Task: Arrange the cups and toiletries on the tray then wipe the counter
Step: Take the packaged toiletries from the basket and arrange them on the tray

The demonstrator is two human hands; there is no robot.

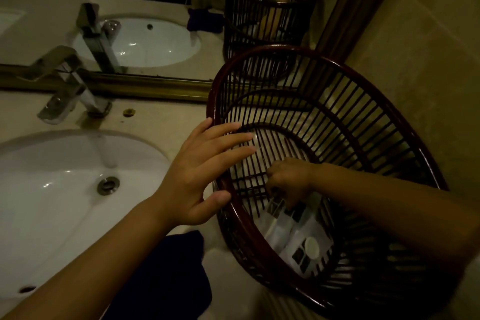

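Observation:
A dark red slatted basket (405, 138) stands tilted on the counter, right of the sink. My left hand (205, 171) lies against its left rim, fingers spread over the slats and thumb on the rim's outside. My right hand (291, 179) reaches down inside the basket and pinches the top of a white toiletry packet (279, 226) with dark checked squares. A second white packet (306, 252) with a round white cap lies beside it at the basket's bottom. A dark blue cloth (179, 267) lies on the counter near the front edge, under my left forearm.
A white oval sink (52, 189) with a metal drain fills the left. A chrome tap (70, 86) stands behind it. A framed mirror (145, 34) runs along the back wall. A tiled wall (428, 47) closes the right side. A small brown spot (129, 112) marks the counter.

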